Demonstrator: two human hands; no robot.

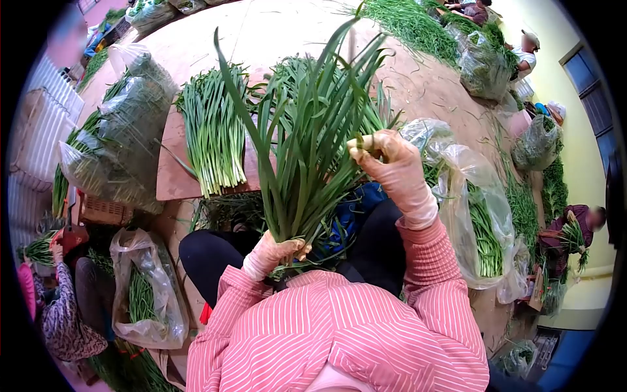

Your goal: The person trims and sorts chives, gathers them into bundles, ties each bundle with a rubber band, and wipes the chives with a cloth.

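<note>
My gloved left hand (277, 251) is wrapped around the lower stems of a bunch of garlic chives (307, 150), held upright in front of my lap with the long flat leaves fanning out. At the bunch's right side, my gloved right hand (395, 163) pinches a thin chive leaf (358, 136) between thumb and fingers. Behind the bunch stands a low reddish board (173, 176). A neat pile of chives (212, 127) lies on its left part, and more chives (294, 72) lie at its back, partly hidden by the held bunch.
To the right, an open clear plastic bag (450, 228) holds chives. Another bag (173, 320) with greens lies at lower left, below a large full bag (121, 137). Several people work around the floor, including a person (65, 313) at left. Loose greens (415, 32) are heaped at the back.
</note>
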